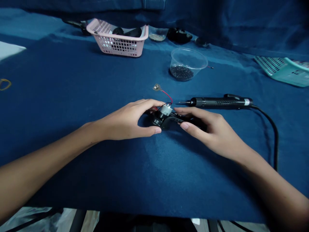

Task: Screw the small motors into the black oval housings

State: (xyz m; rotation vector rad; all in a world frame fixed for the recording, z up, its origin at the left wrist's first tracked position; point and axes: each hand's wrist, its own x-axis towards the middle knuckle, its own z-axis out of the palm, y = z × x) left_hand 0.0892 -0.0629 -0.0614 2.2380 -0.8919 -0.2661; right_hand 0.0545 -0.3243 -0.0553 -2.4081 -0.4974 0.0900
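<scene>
A black plastic housing (172, 122) lies on the blue cloth between my hands. A small grey motor (166, 110) sits upright at its left end, with thin wires on its terminals. One red wire (168, 94) runs up to a metal contact tab (157, 87). My left hand (127, 117) curves round the motor end, thumb in front and forefinger behind. With thumb and fingers, my right hand (212, 127) grips the housing's longer right part, and the palm hides its far end. Just beyond lies a black electric screwdriver (222, 102), its bit pointing left towards the motor.
A clear tub (189, 59) of dark screws stands behind the screwdriver. Farther back are a pink basket (118, 43) with black parts and a smaller clear container (157, 34). A green basket (287, 71) is at right. The screwdriver's cord (275, 138) bends towards the front edge.
</scene>
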